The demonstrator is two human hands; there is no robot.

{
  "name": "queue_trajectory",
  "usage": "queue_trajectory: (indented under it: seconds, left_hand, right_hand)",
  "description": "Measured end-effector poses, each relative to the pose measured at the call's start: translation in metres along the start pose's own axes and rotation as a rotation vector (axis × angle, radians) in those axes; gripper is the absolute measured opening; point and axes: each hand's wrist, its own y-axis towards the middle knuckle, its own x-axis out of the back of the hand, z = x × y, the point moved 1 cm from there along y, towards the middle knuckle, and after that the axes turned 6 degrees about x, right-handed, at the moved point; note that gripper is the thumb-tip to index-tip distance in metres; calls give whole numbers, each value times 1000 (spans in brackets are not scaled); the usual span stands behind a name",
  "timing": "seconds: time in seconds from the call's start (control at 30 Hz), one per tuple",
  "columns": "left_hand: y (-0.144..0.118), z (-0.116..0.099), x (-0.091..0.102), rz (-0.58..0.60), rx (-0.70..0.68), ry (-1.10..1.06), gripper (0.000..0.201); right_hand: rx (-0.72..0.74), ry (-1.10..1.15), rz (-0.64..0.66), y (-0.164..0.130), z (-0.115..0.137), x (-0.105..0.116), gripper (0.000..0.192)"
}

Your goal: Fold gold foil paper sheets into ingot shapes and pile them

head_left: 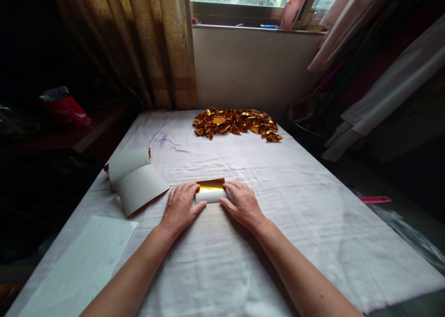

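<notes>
bench (313, 206): covered by creased white cloth | far edge: heap of folded gold foil pieces (236, 122) | left side: curled stack of white-backed sheets (137, 182) | near left corner: flat lined paper (83, 266) | near middle: small gold sheet (210, 191), partly folded, white side showing, both hands pressing on it

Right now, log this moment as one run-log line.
left hand: pressing gold paper sheet | right hand: pressing same sheet | sheet: partly folded, on white cloth | folded gold pile: far end | paper stack: left
</notes>
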Motion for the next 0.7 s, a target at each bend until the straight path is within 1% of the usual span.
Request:
queue_trajectory:
  seconds: [0.1,0.23,0.33,0.47,0.6,0.7]
  left_hand:
    - [-2,4,-2,-3,4,-38,33]
    - [-3,4,0,18,29,-68,20]
    - [-3,2,1,41,41,-86,16]
    - [-5,1,3,58,23,-118,12]
    - [-7,1,2,62,-39,-174,7]
    - [-8,2,1,64,-90,-204,11]
  right_hand:
    - [11,12,-40,-4,-2,-4,37]
    - [-7,64,-70,-7,-4,-6,32]
    - [-17,74,-74,-7,-5,-7,35]
    - [-32,72,-58,-7,-4,-6,42]
    - [-26,97,-52,-7,-4,-3,33]
    - [-4,129,-69,-7,-6,-2,23]
